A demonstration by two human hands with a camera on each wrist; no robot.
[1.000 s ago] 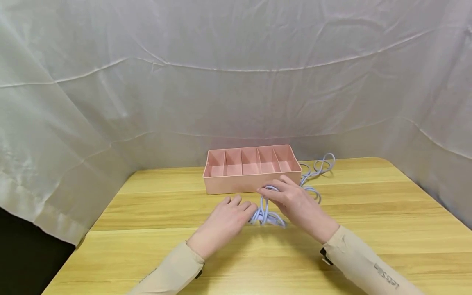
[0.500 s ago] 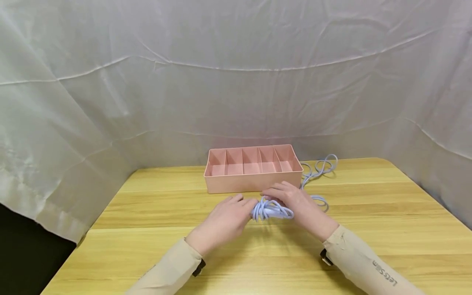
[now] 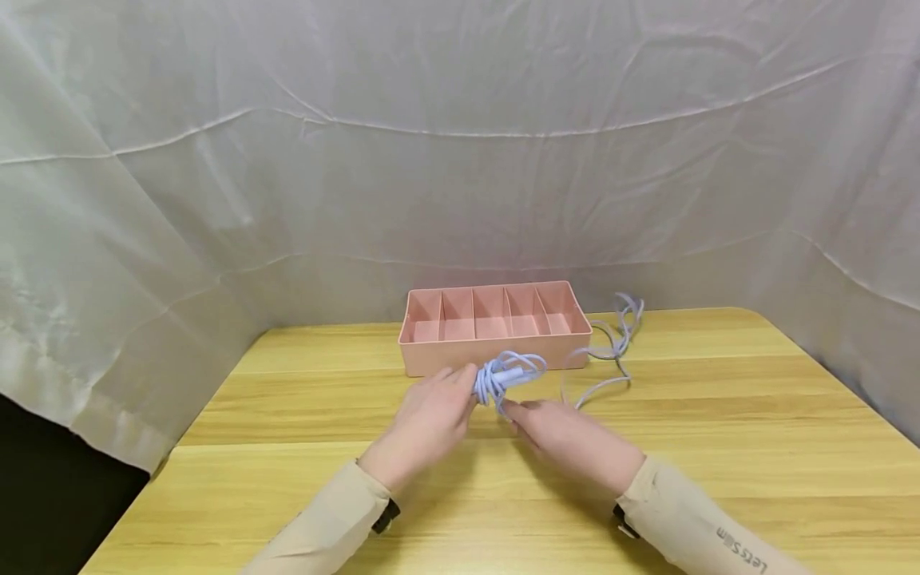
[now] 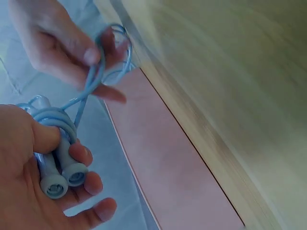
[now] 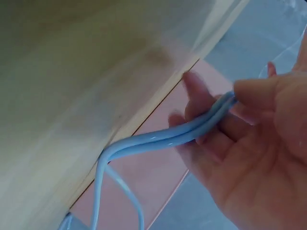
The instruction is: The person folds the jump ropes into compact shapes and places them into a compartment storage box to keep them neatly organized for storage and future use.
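A light blue cord point(image 3: 503, 372) with two cylindrical handles point(image 4: 57, 175) is bunched just in front of the pink divided tray point(image 3: 496, 349). My left hand point(image 3: 431, 415) grips the two handles together with cord wound around them, thumb across the coil point(image 4: 50, 120). My right hand point(image 3: 568, 438) is near and to the right of the bundle. It pinches a doubled strand of the cord point(image 5: 177, 136) between thumb and fingers, as the left wrist view also shows. The rest of the cord point(image 3: 607, 351) trails right along the tray's end.
The tray, with several empty compartments, stands at the back middle of the wooden table point(image 3: 719, 415). White sheeting point(image 3: 460, 160) hangs behind and on both sides. The table's left edge drops to a dark gap point(image 3: 57, 503).
The bundle has risen and shifted left toward the tray. My right hand came off its top and drew back toward me, pinching a strand. The loose cord on the right pulled straighter.
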